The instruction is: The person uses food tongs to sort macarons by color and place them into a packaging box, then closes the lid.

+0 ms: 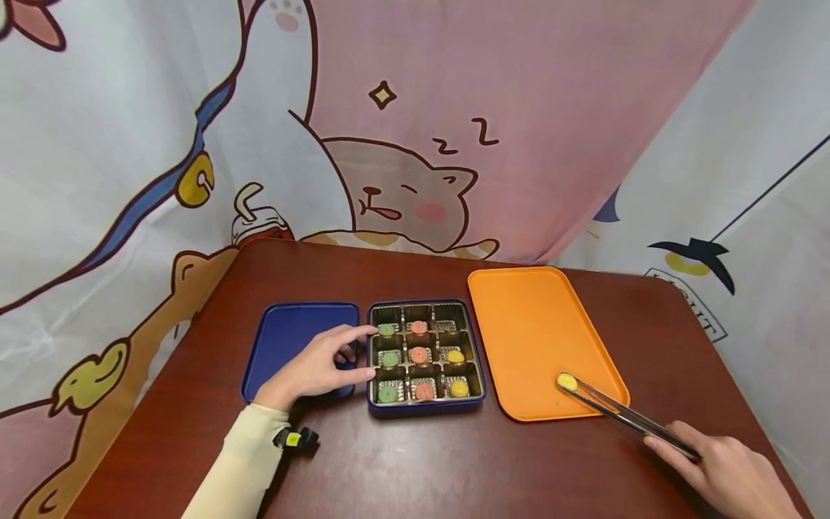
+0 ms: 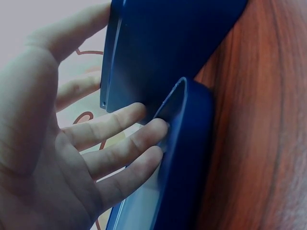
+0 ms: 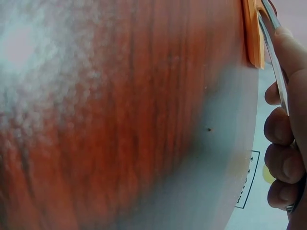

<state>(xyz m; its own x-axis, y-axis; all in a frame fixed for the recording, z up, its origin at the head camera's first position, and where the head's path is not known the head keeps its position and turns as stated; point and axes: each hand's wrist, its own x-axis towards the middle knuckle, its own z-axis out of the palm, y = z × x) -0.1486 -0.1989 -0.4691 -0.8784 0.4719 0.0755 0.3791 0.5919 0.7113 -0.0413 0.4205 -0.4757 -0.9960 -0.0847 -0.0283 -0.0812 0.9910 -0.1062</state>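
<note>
My right hand [image 1: 729, 468] grips a pair of metal tongs [image 1: 638, 419]. Between the tong tips is a small round yellow piece [image 1: 566, 382], over the near part of the orange tray [image 1: 538, 310]. At the left side of the blue box [image 1: 424, 412], the outstretched thumb and index finger of my left hand [image 1: 318, 364] touch or nearly touch its wall. Inside the box, a gold divided insert holds green pieces [image 1: 389, 358] in the left column, pink pieces [image 1: 419, 355] in the middle and yellow pieces [image 1: 458, 388] in the right. The far right compartment shows no piece.
A shallow blue lid [image 1: 285, 324] lies left of the box, partly under my left hand. Everything stands on a dark red-brown wooden table [image 1: 421, 468]. A printed cloth [image 1: 551, 108] hangs behind and at the sides. Tiny green crumbs sit on the tray.
</note>
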